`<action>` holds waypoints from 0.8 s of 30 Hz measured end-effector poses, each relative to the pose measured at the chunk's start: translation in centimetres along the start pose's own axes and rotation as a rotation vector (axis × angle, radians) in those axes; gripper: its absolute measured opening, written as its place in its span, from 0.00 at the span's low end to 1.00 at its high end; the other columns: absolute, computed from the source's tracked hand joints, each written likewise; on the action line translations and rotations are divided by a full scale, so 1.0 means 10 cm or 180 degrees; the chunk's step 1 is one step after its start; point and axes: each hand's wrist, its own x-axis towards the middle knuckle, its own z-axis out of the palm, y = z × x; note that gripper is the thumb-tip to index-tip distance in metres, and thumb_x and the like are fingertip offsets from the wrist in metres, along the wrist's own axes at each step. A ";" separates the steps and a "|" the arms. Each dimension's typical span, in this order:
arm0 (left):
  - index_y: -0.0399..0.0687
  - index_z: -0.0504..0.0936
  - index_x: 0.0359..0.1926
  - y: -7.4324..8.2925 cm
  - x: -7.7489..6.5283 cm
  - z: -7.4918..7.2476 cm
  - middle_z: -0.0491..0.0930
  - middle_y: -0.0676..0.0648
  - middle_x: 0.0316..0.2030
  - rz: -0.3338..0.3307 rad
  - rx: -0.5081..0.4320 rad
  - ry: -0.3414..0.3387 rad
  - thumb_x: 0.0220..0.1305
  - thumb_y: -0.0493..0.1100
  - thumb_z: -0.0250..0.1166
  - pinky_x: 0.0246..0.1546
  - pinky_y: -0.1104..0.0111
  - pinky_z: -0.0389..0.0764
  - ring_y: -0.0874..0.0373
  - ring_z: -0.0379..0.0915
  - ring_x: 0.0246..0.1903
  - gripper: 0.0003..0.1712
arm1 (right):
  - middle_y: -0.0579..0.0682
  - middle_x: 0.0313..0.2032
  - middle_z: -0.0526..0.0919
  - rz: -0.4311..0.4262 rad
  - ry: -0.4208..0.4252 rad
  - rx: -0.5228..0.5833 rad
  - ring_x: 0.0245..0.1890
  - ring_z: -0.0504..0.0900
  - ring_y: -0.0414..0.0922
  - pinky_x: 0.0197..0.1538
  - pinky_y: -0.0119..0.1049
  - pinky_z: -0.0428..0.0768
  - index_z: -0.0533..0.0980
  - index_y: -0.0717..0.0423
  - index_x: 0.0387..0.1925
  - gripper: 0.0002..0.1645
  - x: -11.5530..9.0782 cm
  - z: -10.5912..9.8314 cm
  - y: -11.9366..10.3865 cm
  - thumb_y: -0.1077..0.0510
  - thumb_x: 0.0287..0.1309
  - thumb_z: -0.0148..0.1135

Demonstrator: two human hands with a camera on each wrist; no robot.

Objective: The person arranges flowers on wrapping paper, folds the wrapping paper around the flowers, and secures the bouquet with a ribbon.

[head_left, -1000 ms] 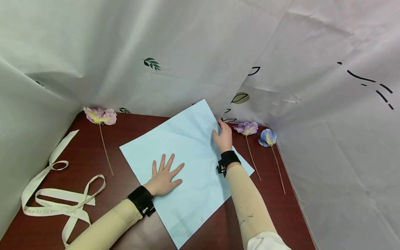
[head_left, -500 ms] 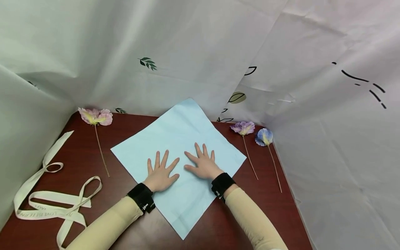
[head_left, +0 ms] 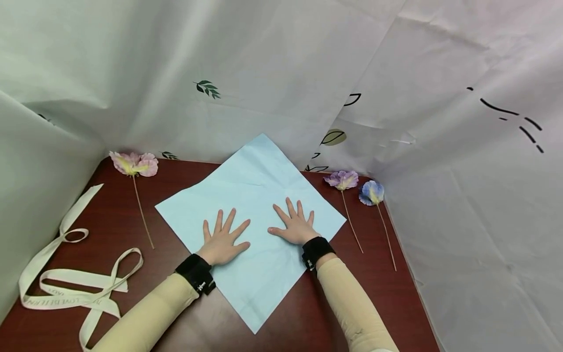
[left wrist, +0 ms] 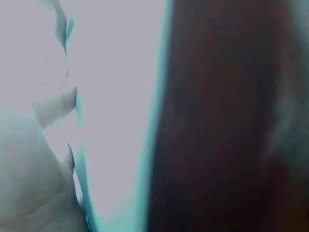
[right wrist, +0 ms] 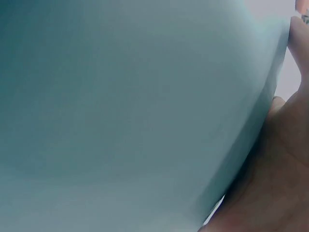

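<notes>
A light blue square sheet (head_left: 259, 171) lies turned like a diamond on the dark red table, slightly creased, its far corner reaching up against the backdrop. Both hands rest on it with fingers spread. My left hand (head_left: 223, 243) is on its left half, near the lower left edge. On the right half lies my right hand (head_left: 295, 226), thumb pointing toward the middle. In the left wrist view the palm (left wrist: 34, 174) is beside the overexposed sheet (left wrist: 116, 106). The right wrist view is mostly filled by the sheet (right wrist: 135, 106), with the hand (right wrist: 275, 174) along its right side.
A pink flower (head_left: 134, 164) lies at the back left, above a loosely looped cream ribbon (head_left: 72, 299) with printed letters. To the right are a purple flower (head_left: 342, 180) and a blue flower (head_left: 372, 192). White patterned backdrop cloth (head_left: 264, 73) encloses the table (head_left: 281, 337).
My right hand has come down from the sheet's upper right edge onto its surface, then slid slightly right. The sheet has turned a little and lies flatter. My left hand stays almost in place.
</notes>
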 end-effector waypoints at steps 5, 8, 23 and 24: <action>0.62 0.53 0.80 -0.03 0.05 -0.04 0.31 0.41 0.81 0.0022 0.0002 -0.0067 0.72 0.66 0.55 0.64 0.30 0.19 0.35 0.14 0.76 0.42 | 0.45 0.80 0.25 -0.0051 -0.0070 0.0027 0.78 0.20 0.58 0.66 0.75 0.27 0.39 0.24 0.80 0.57 0.00 -0.09 0.01 0.15 0.56 0.47; 0.59 0.53 0.81 -0.06 0.05 -0.09 0.32 0.41 0.81 0.0033 -0.0013 -0.0124 0.71 0.66 0.56 0.64 0.30 0.19 0.34 0.15 0.76 0.45 | 0.45 0.80 0.25 -0.0073 -0.0132 -0.0024 0.78 0.21 0.57 0.67 0.76 0.29 0.38 0.23 0.79 0.62 -0.01 -0.13 0.01 0.15 0.52 0.53; 0.61 0.49 0.81 -0.43 0.09 -0.30 0.32 0.44 0.81 -0.0216 0.0193 -0.0111 0.49 0.82 0.63 0.58 0.24 0.18 0.33 0.14 0.76 0.66 | 0.44 0.80 0.23 -0.0157 -0.0168 0.0057 0.78 0.19 0.56 0.66 0.76 0.28 0.37 0.23 0.80 0.71 0.03 -0.13 0.08 0.14 0.41 0.62; 0.61 0.49 0.81 -0.44 0.08 -0.31 0.32 0.44 0.81 -0.0230 0.0180 -0.0111 0.48 0.82 0.64 0.57 0.24 0.18 0.33 0.14 0.76 0.67 | 0.43 0.80 0.23 -0.0151 -0.0168 0.0067 0.77 0.19 0.55 0.66 0.76 0.28 0.37 0.22 0.79 0.71 0.04 -0.13 0.09 0.13 0.40 0.62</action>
